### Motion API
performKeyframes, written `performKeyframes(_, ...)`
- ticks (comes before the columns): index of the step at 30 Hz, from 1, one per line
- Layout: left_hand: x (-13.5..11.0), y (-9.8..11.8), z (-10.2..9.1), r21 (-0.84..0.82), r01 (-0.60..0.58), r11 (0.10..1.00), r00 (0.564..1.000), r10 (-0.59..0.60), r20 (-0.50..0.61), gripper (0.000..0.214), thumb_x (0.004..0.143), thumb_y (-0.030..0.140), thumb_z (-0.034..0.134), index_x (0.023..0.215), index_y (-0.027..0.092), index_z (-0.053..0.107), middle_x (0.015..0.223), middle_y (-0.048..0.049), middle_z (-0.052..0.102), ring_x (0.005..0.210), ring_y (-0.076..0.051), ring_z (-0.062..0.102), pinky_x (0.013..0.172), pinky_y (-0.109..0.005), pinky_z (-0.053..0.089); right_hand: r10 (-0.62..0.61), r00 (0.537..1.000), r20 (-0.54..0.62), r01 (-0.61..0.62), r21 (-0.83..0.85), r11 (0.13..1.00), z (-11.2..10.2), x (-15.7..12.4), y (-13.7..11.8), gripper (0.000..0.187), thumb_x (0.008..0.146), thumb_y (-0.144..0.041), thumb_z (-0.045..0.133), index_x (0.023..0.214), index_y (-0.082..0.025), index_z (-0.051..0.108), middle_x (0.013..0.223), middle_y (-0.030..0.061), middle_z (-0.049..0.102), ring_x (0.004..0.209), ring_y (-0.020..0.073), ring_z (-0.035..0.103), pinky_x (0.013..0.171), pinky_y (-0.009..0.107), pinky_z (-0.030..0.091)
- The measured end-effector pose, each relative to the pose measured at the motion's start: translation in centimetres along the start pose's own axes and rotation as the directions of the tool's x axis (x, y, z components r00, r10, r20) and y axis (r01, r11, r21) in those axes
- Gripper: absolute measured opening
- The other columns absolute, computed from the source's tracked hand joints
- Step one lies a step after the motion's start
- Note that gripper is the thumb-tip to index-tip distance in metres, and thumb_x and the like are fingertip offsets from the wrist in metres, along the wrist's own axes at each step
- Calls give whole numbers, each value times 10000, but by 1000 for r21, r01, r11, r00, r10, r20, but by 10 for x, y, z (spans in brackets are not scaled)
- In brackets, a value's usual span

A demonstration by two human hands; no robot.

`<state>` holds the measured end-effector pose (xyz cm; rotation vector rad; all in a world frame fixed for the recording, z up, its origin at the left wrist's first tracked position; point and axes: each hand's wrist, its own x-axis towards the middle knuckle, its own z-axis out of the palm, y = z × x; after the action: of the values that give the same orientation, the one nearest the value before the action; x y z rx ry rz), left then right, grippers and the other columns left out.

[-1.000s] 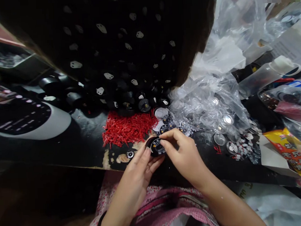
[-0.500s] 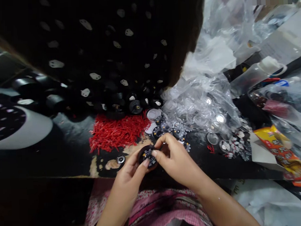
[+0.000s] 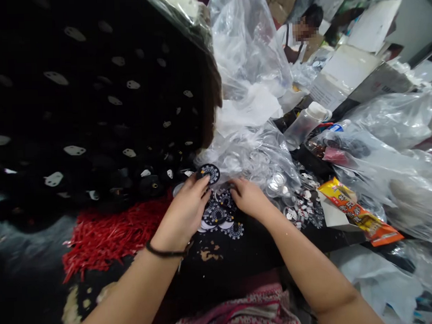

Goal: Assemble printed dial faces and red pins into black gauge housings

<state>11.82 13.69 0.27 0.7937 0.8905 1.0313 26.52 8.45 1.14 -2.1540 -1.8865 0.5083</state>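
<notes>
My left hand [image 3: 187, 212], with a dark band at the wrist, grips a black round dial piece [image 3: 210, 173] by its lower left edge. White marks ring the face of this piece. Below it lies a loose pile of flat printed dial discs [image 3: 218, 214], black with white marks. My right hand [image 3: 251, 197] is at the right side of that pile, against the edge of a heap of clear round plastic covers [image 3: 260, 158]. Its fingers are bent inward, and what lies between their tips is too small to make out.
Red thin plastic pieces [image 3: 112, 236] form a heap on the left. A large dark bag [image 3: 104, 118] rises behind them. To the right are a clear bottle [image 3: 305, 126], an orange snack packet [image 3: 359, 211] and plastic bags [image 3: 388, 123]. A person [image 3: 291, 41] is in the background.
Both hands have left the near edge and reached forward to the discs and clear covers. The dial piece, held in both hands before, is now in my left hand alone. The view has turned right.
</notes>
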Motion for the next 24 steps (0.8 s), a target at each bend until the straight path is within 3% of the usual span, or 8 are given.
performKeyframes(4,34,-4,21,-26,66,997,998,-65,10,124,804,208,595,908,183,656,1021,-89,733,1030,-218,687,963,-384,497,2,1000,-1,-2,-10,1000,-6,25,6,361,939,-175,485,1279,-123,594,1182,157,652,1052,238,631,958,359,460)
performKeyframes(7,50,-3,31,-17,76,997,997,-77,-6,146,860,172,560,971,160,654,994,-75,718,943,-182,690,911,-353,509,-28,1000,-12,28,7,1000,-15,27,9,356,960,-168,456,1276,-99,604,1193,163,655,1082,232,622,988,353,449)
performKeyframes(11,66,-5,41,-6,79,997,997,-79,-15,266,924,283,601,1155,152,615,1136,-87,663,961,-203,662,839,-407,549,-94,996,-11,94,26,995,-5,-2,-2,385,989,-259,468,1307,-81,592,1271,168,639,1191,249,576,1064,373,419)
performKeyframes(14,68,-9,42,12,77,997,997,-77,-6,361,923,356,614,1230,169,587,1228,-99,624,1018,-231,644,841,-450,557,-168,986,8,168,7,986,25,-32,-20,611,943,-397,579,1430,-46,468,1494,216,449,1398,327,387,1178,463,298)
performKeyframes(16,63,-10,36,32,73,997,997,-73,0,302,912,304,629,1177,160,617,1212,-95,638,1049,-233,639,884,-453,540,-232,972,26,232,-2,973,45,-48,-31,675,948,-429,566,1476,-42,401,1565,222,336,1467,347,267,1211,498,228)
performKeyframes(19,47,-2,19,55,62,997,998,-62,-3,142,840,175,661,979,180,691,1102,-62,696,1122,-227,622,1001,-402,475,-303,952,39,302,25,953,58,-59,-38,670,964,-431,536,1488,-43,382,1577,223,311,1491,340,215,1221,503,213)
performKeyframes(22,13,13,-4,47,47,998,999,-47,-14,174,766,182,693,934,223,713,1060,-38,727,1159,-233,619,1056,-372,438,-323,947,-2,321,102,941,46,-54,-27,588,975,-431,515,1452,-92,453,1546,189,389,1470,282,298,1223,492,221)
performKeyframes(24,-20,18,-21,34,56,998,998,-55,-24,293,753,266,722,1044,238,699,1118,-39,725,1157,-253,632,1055,-409,450,-212,975,-69,218,114,969,33,-45,-13,491,994,-389,479,1405,-123,519,1508,168,453,1433,253,374,1220,485,234)
